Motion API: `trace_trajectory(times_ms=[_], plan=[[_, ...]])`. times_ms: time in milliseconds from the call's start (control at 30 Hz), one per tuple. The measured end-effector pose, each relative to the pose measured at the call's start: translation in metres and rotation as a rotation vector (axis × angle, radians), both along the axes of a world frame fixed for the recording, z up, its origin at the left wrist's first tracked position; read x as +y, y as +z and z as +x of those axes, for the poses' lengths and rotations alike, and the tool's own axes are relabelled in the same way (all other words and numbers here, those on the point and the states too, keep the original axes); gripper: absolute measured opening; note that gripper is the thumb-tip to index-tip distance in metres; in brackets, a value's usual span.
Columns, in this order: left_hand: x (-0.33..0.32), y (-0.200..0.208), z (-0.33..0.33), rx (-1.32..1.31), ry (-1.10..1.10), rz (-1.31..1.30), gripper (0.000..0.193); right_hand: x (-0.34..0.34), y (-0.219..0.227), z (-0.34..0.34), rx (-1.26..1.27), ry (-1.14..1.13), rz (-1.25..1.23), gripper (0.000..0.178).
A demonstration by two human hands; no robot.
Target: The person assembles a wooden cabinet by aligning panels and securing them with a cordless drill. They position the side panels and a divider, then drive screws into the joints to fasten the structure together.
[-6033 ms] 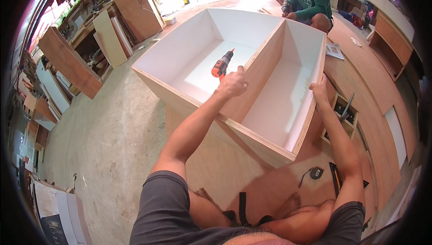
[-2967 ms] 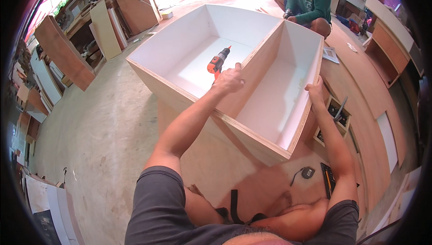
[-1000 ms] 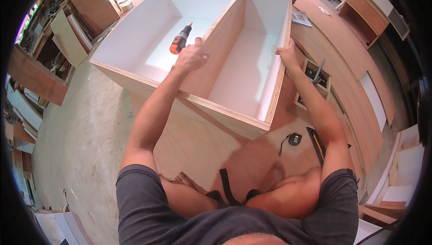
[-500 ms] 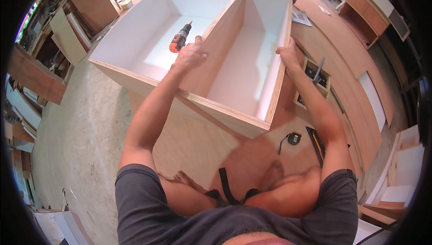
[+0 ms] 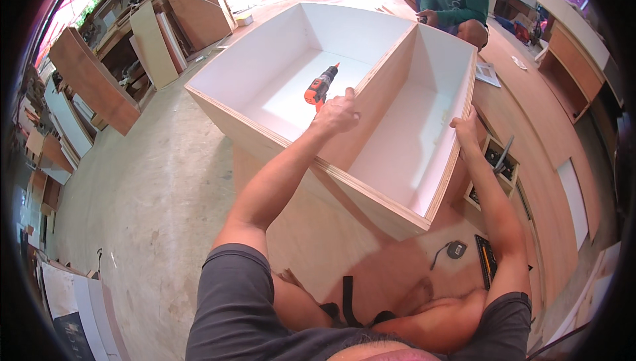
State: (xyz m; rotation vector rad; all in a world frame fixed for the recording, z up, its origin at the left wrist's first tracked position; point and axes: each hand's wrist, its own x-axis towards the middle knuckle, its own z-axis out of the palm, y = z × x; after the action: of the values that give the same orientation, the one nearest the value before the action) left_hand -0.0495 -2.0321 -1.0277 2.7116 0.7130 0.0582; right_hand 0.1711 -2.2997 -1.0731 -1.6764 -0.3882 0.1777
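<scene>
One right hand (image 5: 466, 128) is clasping the right edge of a white-lined plywood box (image 5: 377, 203), seemingly steadying it. The left hand (image 5: 338, 114) is covering the pale wooden divider (image 5: 377, 106) beside an orange-and-black cordless drill (image 5: 320, 86) at the left compartment (image 5: 262, 50), its grip unclear; next is likely calling for bracing.

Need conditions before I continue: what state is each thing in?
Cabinet: open side up, divided in two.
Drill: tip pointing away, handle partly hidden.
Left hand: at the divider, grip unclear.
Right hand: gripping cabinet's right rim.
Tape measure: lying loose.
Small wooden box: open-topped, partly hidden.
</scene>
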Motion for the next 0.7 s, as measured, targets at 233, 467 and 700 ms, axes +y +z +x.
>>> trace_trajectory(times_ms=[233, 467, 700], plan=[[0.001, 0.0, 0.002, -0.003, -0.019, 0.009, 0.055, -0.003, -0.002, 0.006, 0.002, 0.043, 0.014, 0.092], [0.0, 0.001, 0.001, 0.006, -0.009, 0.011, 0.056, -0.003, 0.004, -0.005, 0.03, 0.049, 0.034, 0.092], [0.0, 0.002, 0.002, -0.018, -0.015, 0.006, 0.058, -0.004, 0.001, 0.003, -0.019, 0.057, 0.029, 0.087]])
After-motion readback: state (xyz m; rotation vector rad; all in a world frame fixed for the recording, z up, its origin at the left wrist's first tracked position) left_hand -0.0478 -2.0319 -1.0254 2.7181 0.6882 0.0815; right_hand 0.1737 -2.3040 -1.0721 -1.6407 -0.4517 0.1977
